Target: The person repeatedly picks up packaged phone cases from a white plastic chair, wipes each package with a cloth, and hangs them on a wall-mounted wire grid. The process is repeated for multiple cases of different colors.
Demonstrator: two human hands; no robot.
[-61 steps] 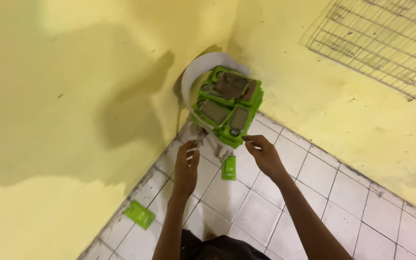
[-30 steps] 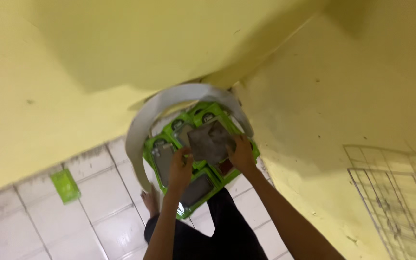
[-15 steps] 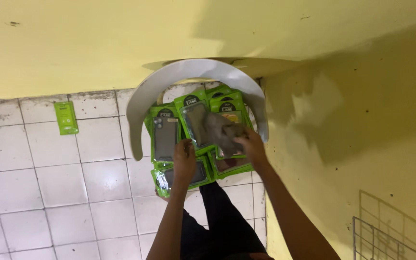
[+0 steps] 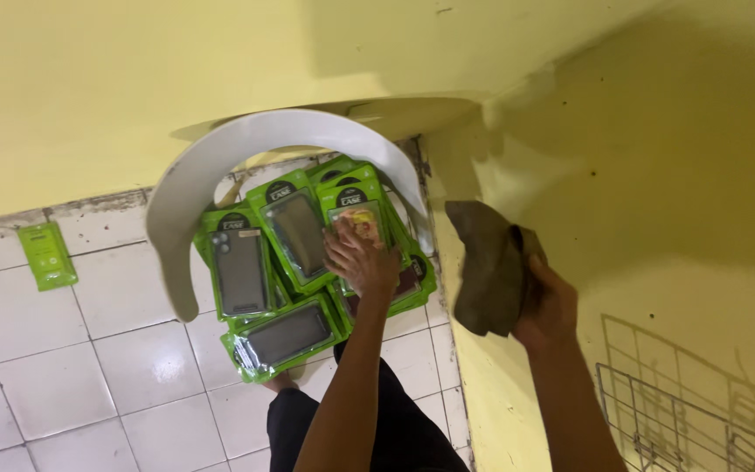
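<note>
A pile of green phone-case packages [image 4: 283, 253] lies inside a curved white band [image 4: 187, 183], above the tiled floor. My left hand [image 4: 362, 260] rests flat, fingers spread, on the packages at the right side of the pile. My right hand [image 4: 545, 301] is lifted off to the right, in front of the yellow wall, and grips a crumpled brown cloth [image 4: 487, 267]. My dark trousers and a foot show below the pile.
A single green package [image 4: 47, 255] lies on the white floor tiles [image 4: 54, 350] at the left. Yellow walls [image 4: 640, 140] meet in a corner behind the pile. A wire grid rack [image 4: 683, 419] leans at the bottom right.
My right hand has left the pile and swung right, now holding the brown cloth up. My left hand has slid onto the right-hand packages. The view has moved closer.
</note>
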